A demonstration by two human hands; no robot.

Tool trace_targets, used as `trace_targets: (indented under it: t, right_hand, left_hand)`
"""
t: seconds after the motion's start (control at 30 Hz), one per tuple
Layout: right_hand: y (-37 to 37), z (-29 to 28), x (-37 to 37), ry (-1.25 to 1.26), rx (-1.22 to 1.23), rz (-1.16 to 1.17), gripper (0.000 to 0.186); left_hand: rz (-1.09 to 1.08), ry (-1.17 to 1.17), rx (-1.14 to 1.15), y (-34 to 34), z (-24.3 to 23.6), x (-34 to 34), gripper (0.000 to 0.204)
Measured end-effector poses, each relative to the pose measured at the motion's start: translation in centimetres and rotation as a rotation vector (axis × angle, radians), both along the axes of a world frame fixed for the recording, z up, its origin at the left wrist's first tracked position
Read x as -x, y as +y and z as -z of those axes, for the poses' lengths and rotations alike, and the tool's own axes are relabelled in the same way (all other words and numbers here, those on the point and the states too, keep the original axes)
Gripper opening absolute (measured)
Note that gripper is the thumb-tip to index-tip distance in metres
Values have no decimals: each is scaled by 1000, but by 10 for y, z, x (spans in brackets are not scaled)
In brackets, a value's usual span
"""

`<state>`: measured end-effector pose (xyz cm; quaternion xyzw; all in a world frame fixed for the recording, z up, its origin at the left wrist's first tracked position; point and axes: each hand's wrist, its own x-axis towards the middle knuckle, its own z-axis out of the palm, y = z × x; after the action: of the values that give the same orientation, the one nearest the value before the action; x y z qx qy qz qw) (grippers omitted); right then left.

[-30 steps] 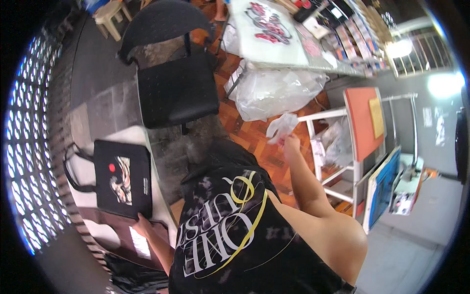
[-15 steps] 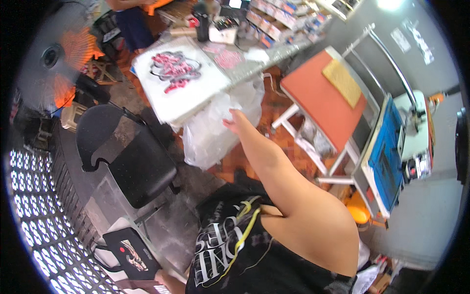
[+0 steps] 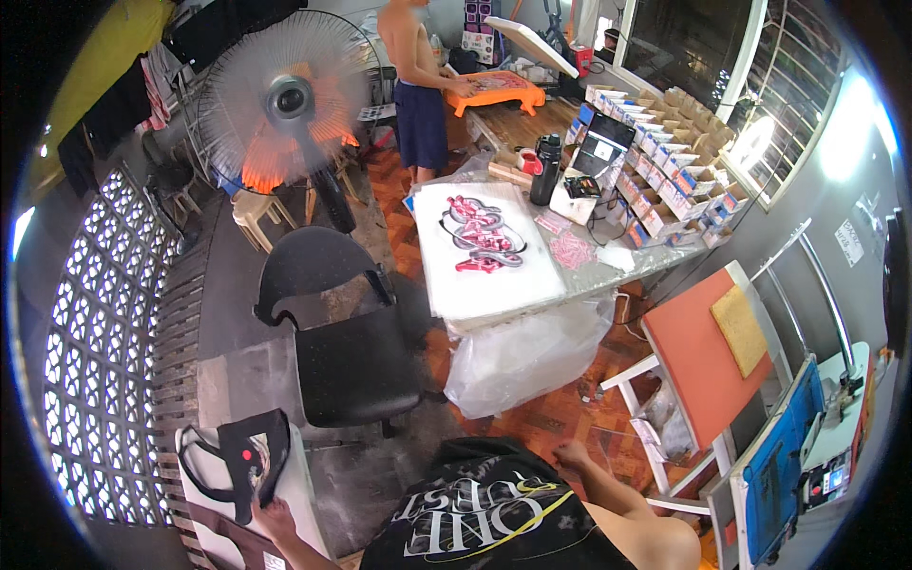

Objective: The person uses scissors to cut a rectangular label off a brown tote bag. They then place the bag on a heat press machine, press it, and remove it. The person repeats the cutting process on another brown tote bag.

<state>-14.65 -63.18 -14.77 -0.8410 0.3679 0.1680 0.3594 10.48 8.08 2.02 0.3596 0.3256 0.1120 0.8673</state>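
Observation:
My left hand (image 3: 274, 521) is closed on the lower edge of a black tote bag (image 3: 249, 463) at the lower left. The bag has a pale print with a red dot, and its black handles (image 3: 193, 464) loop out to the left. It is partly lifted and bent over a white board (image 3: 302, 483). My right hand (image 3: 572, 456) hangs low beside my black shirt, away from any object. Its fingers look loosely apart, with nothing visible in them.
A black chair (image 3: 356, 366) stands ahead, beyond it a spinning fan (image 3: 290, 100). A stack of printed white sheets (image 3: 537, 271) lies on the table, above a clear plastic bag (image 3: 522, 366). At right stands an orange-topped press table (image 3: 698, 356) with a blue-screened frame (image 3: 784, 475). Another person (image 3: 418, 95) works at the back.
The view has swung toward the back of the room. My right arm has drawn back from its outstretched reach to beside my body. The tote bag, flat before, is now lifted and bent.

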Motion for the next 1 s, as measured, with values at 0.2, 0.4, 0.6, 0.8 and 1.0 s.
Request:
trace_targets:
  t: [0.2, 0.4, 0.6, 0.8, 1.0]
  right_hand:
    - [82, -131, -51, -308, 152, 174, 23]
    - [72, -307, -179, -917, -146, -210, 92]
    - [-17, -399, -155, -1462, -134, -218, 133]
    - [-139, -516, -39, -1699, 194, -380, 43]
    - [-248, -603, 43, -1003, 759, 489, 49]
  left_hand:
    - [190, -528, -299, -45, -151, -90, 51]
    - [722, -1169, -212, -185, -277, -90, 61]
    - [940, -1428, -51, -346, -347, -70, 61]
    - [1441, -1406, 363, -556, -398, -99, 57]
    - [2245, -953, 798, -883, -464, -122, 52]
